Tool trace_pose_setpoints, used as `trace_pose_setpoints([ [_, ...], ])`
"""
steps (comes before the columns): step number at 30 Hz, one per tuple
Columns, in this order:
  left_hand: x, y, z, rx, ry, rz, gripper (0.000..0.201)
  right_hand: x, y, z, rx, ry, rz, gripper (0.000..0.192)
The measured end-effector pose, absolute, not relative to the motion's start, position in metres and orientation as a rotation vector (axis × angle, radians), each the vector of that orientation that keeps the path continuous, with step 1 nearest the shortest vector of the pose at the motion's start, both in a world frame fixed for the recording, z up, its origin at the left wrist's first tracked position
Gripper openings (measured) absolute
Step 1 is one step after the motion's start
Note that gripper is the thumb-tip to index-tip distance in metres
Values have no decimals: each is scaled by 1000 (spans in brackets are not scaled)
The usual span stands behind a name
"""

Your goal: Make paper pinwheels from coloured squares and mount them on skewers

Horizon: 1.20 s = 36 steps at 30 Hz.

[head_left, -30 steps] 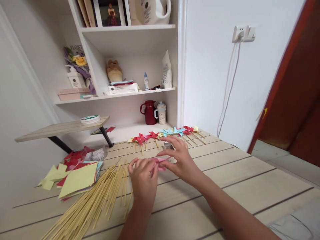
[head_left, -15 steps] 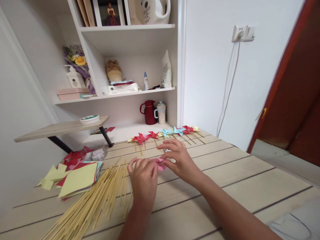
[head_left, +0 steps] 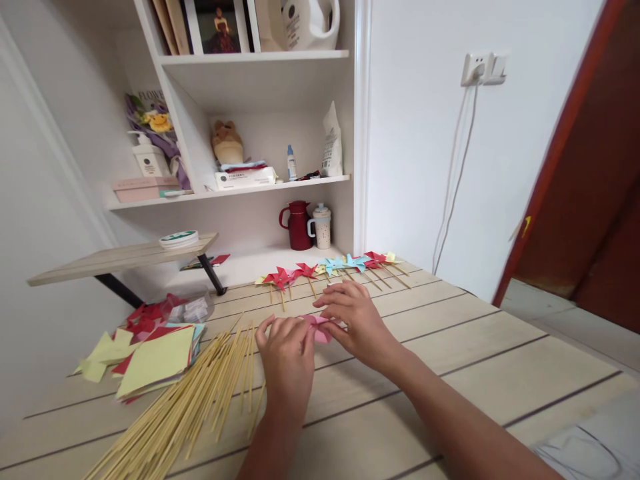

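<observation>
Between my two hands, just above the middle of the table, is a small folded piece of pink paper [head_left: 321, 335]. My left hand [head_left: 286, 347] pinches its left side between thumb and fingers. On its right side, the thumb and fingertips of my right hand [head_left: 353, 320] press together on the paper. My fingers cover much of it, so its full shape is hidden. Beyond my hands lies a row of paper pinwheels [head_left: 280, 279] on sticks, in red, pink, blue and yellow. Left of my left hand is a spread bundle of thin wooden sticks [head_left: 200, 387].
A stack of coloured paper squares [head_left: 157, 360] lies at the left, beside red paper pieces [head_left: 145, 323] and a clear plastic box [head_left: 193, 310]. A small raised shelf [head_left: 125, 257] stands behind them. A dark red jug [head_left: 299, 227] and a cup [head_left: 321, 228] stand at the back.
The fingers of my right hand have closed in a little further over the pink paper. My left hand stays in nearly the same place.
</observation>
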State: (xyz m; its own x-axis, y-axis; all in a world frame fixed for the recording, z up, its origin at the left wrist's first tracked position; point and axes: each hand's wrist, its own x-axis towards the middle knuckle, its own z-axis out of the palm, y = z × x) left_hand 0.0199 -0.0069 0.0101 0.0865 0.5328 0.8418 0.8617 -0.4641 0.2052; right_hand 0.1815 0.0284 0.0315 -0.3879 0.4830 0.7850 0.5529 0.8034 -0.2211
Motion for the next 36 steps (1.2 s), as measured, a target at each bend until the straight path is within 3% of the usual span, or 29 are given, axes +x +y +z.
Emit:
trace_pose_setpoints([
  [6,20,-6,10,-1974,-1472,-1549,10,175,25,33,-877,-1903,304,11],
  [10,14,-1,11,-1785,-1769,-2124,49,173,25,33,-950,-1564,974,17],
  [13,11,1,12,-1631,-2044,-2545,57,172,26,35,-949,-1303,1247,22],
  [22,23,-8,19,-2173,-2147,-2772,44,171,28,33,-931,-1207,1223,25],
  [36,26,-10,20,-2142,-2090,-2839,25,171,27,30,-855,-1236,1282,21],
])
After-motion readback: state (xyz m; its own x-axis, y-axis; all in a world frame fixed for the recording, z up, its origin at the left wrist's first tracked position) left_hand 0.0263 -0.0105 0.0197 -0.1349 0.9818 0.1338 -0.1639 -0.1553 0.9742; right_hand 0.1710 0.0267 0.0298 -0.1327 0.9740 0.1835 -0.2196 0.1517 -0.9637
